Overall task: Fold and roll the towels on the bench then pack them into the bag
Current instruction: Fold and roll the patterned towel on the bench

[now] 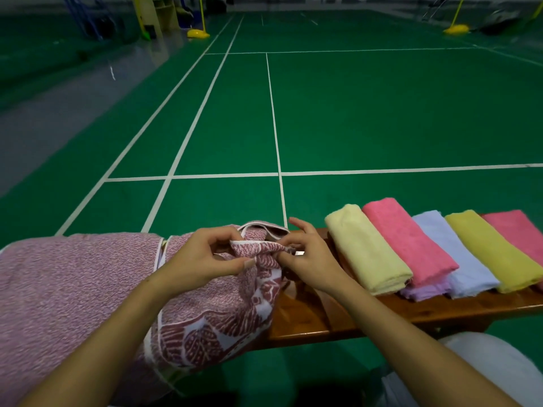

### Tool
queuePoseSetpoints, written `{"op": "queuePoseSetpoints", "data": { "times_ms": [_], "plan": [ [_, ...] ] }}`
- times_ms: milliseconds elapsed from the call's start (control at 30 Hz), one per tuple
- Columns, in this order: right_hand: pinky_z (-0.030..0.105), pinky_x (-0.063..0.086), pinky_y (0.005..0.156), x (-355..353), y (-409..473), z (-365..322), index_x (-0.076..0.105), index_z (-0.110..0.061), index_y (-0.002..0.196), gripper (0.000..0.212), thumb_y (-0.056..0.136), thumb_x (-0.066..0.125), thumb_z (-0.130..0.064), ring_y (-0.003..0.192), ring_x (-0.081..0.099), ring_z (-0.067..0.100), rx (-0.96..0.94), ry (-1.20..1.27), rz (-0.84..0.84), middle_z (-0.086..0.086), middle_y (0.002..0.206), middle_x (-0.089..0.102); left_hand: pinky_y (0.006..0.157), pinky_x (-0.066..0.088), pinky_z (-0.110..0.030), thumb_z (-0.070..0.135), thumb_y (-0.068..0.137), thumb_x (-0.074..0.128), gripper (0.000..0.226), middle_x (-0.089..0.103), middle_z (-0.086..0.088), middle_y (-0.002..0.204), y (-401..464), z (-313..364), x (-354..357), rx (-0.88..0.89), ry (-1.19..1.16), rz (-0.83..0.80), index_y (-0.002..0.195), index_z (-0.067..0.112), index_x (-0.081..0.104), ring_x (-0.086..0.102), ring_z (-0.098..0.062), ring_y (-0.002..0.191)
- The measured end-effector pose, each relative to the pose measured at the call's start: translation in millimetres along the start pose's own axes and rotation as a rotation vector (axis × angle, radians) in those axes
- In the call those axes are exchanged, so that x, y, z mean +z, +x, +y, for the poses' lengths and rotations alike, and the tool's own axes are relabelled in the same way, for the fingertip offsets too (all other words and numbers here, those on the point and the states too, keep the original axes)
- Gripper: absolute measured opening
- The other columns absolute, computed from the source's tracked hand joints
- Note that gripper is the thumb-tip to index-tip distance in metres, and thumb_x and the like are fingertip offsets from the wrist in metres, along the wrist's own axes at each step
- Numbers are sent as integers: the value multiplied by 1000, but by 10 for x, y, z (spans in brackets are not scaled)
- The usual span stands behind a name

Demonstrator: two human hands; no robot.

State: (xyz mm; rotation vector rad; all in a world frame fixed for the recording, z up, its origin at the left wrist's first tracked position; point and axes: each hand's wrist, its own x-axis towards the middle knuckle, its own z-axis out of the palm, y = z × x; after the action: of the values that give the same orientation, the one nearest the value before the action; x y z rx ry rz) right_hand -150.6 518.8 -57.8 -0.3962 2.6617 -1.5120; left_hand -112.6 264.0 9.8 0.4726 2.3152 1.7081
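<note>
The left hand's grip point(202, 259) is curling round the bunched mouth of the pink-and-white leaf-patterned fabric bag point(223, 315), thumb stretching across the gathered cloth, while the right hand's grip point(305, 259) is pinching the same white-piped rim from the other side, with its forefinger lifting free above. Both hands are meeting just above the near left part of the glossy brown wooden desk point(338, 315).

The bag is slumping over the desk's left end, its printed panel hanging past the front edge, and a mottled pink terry cloth point(67, 286) is spreading beside it to the left, covering that end entirely. To the right, a row of folded towels is lying slantwise on the desk, each touching the next: a pale yellow terry towel point(367, 251) nearest the right hand, a bright pink towel point(408, 242), a light blue towel point(461, 259), a mustard yellow towel point(493, 251) and another pink towel point(517, 233) cut off by the frame edge. A lilac towel edge point(423, 290) is peeking out beneath the bright pink one. The towels are looking soft and nubbly, with rounded fold edges.

A strip of bare polished wood is showing between the bag and the pale yellow towel, directly under the right wrist. Beyond the desk, the green court floor point(382, 113) with white lines is stretching away, with yellow post bases point(198, 33) standing far off. A white-clad knee point(484, 365) is showing at lower right.
</note>
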Motion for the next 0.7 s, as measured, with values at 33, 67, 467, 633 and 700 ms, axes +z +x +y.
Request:
{"op": "queuePoseSetpoints", "data": {
  "times_ms": [33, 67, 467, 633, 700],
  "plan": [
    [48, 43, 115, 24, 17, -25, 82, -34, 91, 8, 84, 82, -35, 150, 35, 10, -5, 63, 1, -8, 163, 37, 88, 64, -47, 12, 84, 87, 16, 73, -14, 100, -9, 9, -15, 9, -6, 5, 92, 10, 74, 74, -33, 99],
    [44, 45, 113, 37, 30, -57, 83, -34, 90, 7, 83, 82, -33, 149, 38, 7, -6, 126, 6, -12, 163, 38, 87, 64, -46, 12, 83, 87, 16, 74, -14, 98, -17, 13, -34, 13, -10, 14, 91, 10, 74, 74, -33, 97],
    [29, 59, 93, -209, 105, -280, 86, -23, 98, 17, 86, 82, -12, 114, 65, 5, -203, 14, 19, -12, 119, 70, 70, 61, -36, 73, 80, 72, 42, 75, 12, 87, -99, -24, -407, 4, 591, 97, 88, 32, 72, 71, -5, 83],
    [30, 60, 90, -392, 200, -555, 85, -16, 101, 15, 87, 82, -15, 103, 64, 9, -316, -263, 119, -3, 112, 67, 49, 57, -33, 95, 80, 41, 63, 70, 14, 72, 23, 147, -453, 128, 935, 283, 84, 35, 62, 66, -2, 60],
    [31, 58, 86, -459, 231, -727, 82, -14, 100, 15, 85, 82, -14, 93, 63, 11, -369, -317, 232, -2, 104, 69, 51, 55, -31, 92, 81, 46, 60, 71, 15, 75, 78, 293, -475, 165, 961, 350, 88, 34, 60, 66, -2, 61]
  ]
}}
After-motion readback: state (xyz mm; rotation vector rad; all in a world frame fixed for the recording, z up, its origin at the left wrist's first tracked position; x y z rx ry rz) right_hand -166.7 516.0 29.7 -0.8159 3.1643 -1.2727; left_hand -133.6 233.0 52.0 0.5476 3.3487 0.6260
